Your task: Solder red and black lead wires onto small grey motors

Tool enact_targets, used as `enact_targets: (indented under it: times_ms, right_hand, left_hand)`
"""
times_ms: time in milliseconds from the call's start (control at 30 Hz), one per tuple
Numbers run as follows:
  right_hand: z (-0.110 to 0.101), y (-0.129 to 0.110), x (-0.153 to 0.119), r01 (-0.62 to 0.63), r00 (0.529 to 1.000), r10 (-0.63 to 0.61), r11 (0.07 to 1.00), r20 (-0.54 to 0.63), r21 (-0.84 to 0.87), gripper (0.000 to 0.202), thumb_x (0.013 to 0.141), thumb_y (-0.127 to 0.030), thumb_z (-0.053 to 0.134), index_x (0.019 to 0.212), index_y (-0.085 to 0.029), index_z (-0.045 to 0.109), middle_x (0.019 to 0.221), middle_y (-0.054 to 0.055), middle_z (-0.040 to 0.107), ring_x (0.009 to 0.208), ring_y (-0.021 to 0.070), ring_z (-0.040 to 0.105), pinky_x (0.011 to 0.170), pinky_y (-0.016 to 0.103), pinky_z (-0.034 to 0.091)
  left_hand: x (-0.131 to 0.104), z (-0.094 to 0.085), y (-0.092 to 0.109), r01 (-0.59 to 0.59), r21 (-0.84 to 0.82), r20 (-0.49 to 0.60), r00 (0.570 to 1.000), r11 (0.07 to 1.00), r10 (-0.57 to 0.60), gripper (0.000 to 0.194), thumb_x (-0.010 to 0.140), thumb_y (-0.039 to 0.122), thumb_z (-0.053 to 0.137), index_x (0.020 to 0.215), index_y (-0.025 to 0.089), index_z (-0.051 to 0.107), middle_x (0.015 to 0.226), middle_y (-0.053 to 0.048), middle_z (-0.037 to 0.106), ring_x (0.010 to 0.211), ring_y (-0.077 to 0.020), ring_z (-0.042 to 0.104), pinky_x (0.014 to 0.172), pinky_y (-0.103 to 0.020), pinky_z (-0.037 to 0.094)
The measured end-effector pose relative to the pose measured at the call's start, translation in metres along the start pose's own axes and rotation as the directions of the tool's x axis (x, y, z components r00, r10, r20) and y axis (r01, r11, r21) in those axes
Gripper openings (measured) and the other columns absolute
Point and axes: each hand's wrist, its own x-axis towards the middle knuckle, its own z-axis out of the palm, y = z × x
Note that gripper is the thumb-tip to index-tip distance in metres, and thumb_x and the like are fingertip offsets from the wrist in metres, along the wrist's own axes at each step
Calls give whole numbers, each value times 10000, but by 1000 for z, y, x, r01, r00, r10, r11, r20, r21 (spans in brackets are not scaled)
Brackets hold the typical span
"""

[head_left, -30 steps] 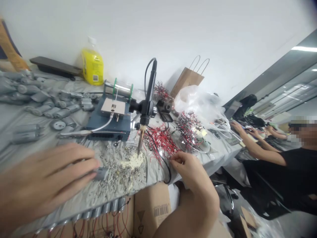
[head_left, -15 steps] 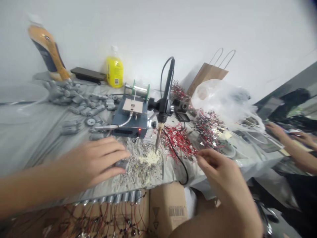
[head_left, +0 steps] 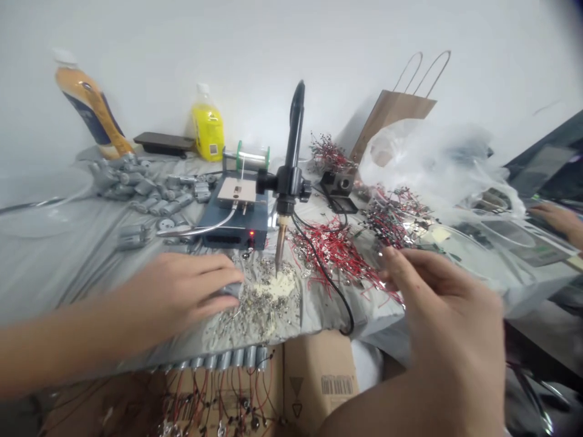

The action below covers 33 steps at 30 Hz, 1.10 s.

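Note:
My left hand (head_left: 195, 288) rests on the covered table, its fingers wrapped round a small grey motor (head_left: 230, 289) that shows only in part. Just right of it, the tip of a soldering iron (head_left: 279, 249) in a black stand points down at a scatter of solder bits and yellowish flux (head_left: 276, 285). My right hand (head_left: 428, 291) is pinched at the right end of a heap of red wires (head_left: 334, 249). What its fingertips hold is too small and blurred to name. Above that hand lies a pile of dark and red wires (head_left: 396, 215).
A blue soldering station (head_left: 234, 227) with a solder spool (head_left: 252, 156) stands behind my left hand. Loose motors (head_left: 155, 188) lie at the left. Wired motors (head_left: 223, 359) line a cardboard box (head_left: 314, 376) below the edge. Another person's hand (head_left: 558, 218) is at far right.
My right hand has moved right, away from the iron, still pinched. My left hand keeps the motor in nearly the same place. The view has shifted slightly.

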Motion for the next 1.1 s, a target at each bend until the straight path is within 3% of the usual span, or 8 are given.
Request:
enact_targets:
  times_ms: [67,133,233,400,633,867,1100]
  right_hand:
    - [-1,7,5,6,983,17,992,180,-126,387,846,-635,694,854,-265,805,750,9,748,684,176,606,593,295,411]
    - [-1,14,10,17,950,59,971,308,-238,398,864,-630,618,945,-296,819,893,1,790,810,210,675,710,335,467]
    - [5,21,14,31,917,98,948,386,-316,396,863,-568,574,1036,-309,818,999,2,804,910,243,713,823,385,483]
    - [17,31,18,71,872,131,920,471,-386,309,825,-482,578,911,-293,807,850,11,775,795,245,682,722,376,434]
    - [28,27,18,74,899,113,913,424,-401,276,863,-448,613,878,-253,807,837,34,779,768,224,679,689,347,402]
    - [37,22,19,80,912,74,933,405,-350,265,866,-404,640,837,-224,832,801,56,783,757,226,687,697,344,412]
    - [23,16,20,-2,969,67,965,239,-262,439,812,-596,696,929,-199,842,833,83,792,718,246,666,655,365,446]
  left_hand:
    - [4,1,0,-106,111,39,994,988,103,246,1042,314,595,1197,261,779,1172,44,772,983,-120,784,834,-179,610]
    - [7,4,-1,-134,134,36,991,982,130,252,1094,300,555,1245,231,745,1219,-3,750,1031,-139,769,914,-201,621]
    - [8,11,-1,-112,85,13,994,990,111,229,1133,270,546,1301,217,693,1255,-51,720,1021,-128,749,920,-187,625]
    - [6,17,2,-80,49,-84,993,996,84,202,1130,258,555,1277,225,691,1208,-46,724,1005,-116,755,844,-152,623]
    - [1,19,8,-38,44,-218,975,998,46,200,1113,310,594,1222,239,746,1156,-20,779,1016,-133,769,976,-199,637]
    - [-2,26,-2,-20,-49,-252,968,999,7,254,1011,379,715,1232,271,777,1169,43,783,977,-157,789,966,-205,620]
    - [0,24,-2,84,-127,-203,973,988,-109,244,995,383,736,1219,295,778,1171,71,792,1036,-130,771,958,-220,603]
